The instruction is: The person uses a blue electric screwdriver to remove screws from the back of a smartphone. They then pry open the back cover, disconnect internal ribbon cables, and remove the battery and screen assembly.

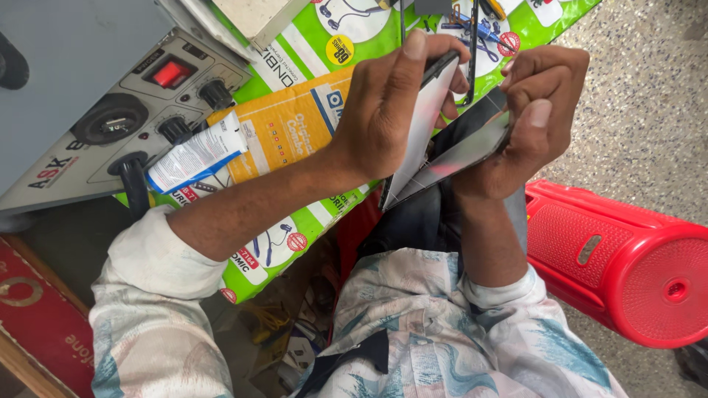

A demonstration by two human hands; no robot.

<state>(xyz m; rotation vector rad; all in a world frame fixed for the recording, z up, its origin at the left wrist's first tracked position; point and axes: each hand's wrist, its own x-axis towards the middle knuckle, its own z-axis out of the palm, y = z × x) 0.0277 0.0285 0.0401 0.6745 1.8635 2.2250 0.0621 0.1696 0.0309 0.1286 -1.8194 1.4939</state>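
Note:
My left hand grips a thin flat panel with a pale reflective face, thumb over its top edge. My right hand holds a second dark flat slab, the body of a phone or tablet, tilted sideways. The two pieces meet at their lower left corner and spread apart like an open book above my lap. Both sleeves are pale with a blue-green pattern.
A grey machine with a red switch and black knobs lies at the left. A white tube, an orange packet and green printed sheets cover the bench. A red plastic stool lies at the right on a speckled floor.

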